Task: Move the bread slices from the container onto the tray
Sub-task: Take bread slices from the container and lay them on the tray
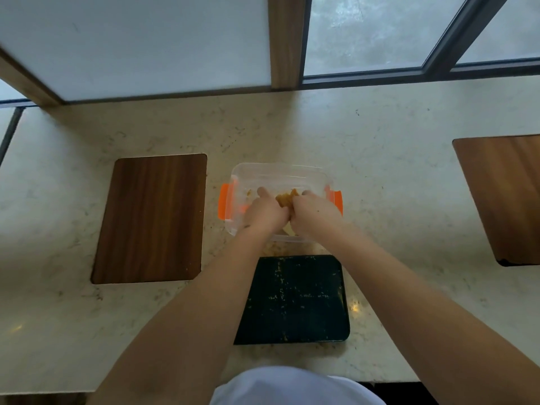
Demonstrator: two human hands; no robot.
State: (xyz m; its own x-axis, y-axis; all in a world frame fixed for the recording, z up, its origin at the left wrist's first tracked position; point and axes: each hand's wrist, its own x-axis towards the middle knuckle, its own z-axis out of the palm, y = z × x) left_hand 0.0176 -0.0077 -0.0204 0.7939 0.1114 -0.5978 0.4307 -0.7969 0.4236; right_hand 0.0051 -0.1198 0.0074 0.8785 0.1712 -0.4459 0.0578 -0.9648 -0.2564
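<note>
While both arms reach into the clear container [280, 176] at the counter's centre, the left hand [264, 213] and right hand [314, 211] close together around browned bread slices [285, 200], though blur hides the exact finger grip. At 6 o'clock from the container lies the dark, crumb-flecked tray [295, 299]; a wooden board [149, 219] sits at 9 o'clock.

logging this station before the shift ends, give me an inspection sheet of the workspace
surface: pale speckled counter, crumbs near tray
job's things: clear container with orange latches; bread slices inside; black tray crumbed, no slices
clutter: wooden board left of the container, another far right
grippers: left hand and right hand in container, around bread
cables: nothing seen
surroundings: window, frosted panel
</note>
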